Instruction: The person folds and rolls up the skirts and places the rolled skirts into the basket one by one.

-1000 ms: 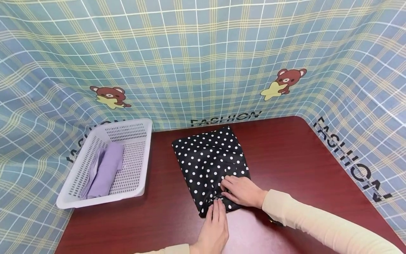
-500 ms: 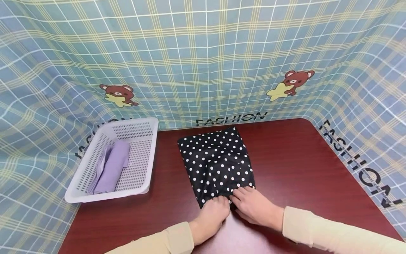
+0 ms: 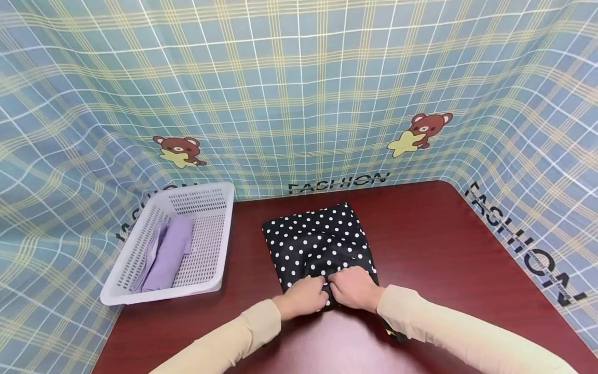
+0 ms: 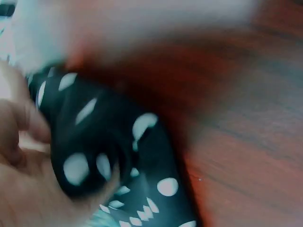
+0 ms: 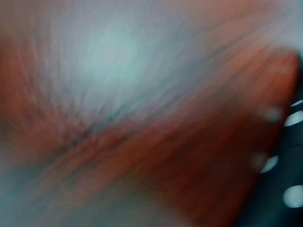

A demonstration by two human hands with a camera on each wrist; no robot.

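Note:
A black cloth with white polka dots [image 3: 317, 244] lies folded on the dark red table [image 3: 444, 249]. My left hand [image 3: 303, 297] and right hand [image 3: 352, 288] sit side by side at its near edge, fingers curled round the fabric and lifting it over. The left wrist view shows my left hand [image 4: 28, 156] bunching the dotted cloth [image 4: 104, 146] close up. In the blurred right wrist view only the table [image 5: 156, 156] and a corner of the dotted cloth [image 5: 289, 189] show.
A white perforated basket [image 3: 205, 275] stands at the table's left, holding a folded lilac cloth [image 3: 168, 254]. A blue plaid curtain [image 3: 299, 88] with bears and "FASHION" lettering surrounds the table on three sides.
Both hands took hold of the cloth's near edge and carried it away from me, folding it over. The dotted cloth now looks shorter.

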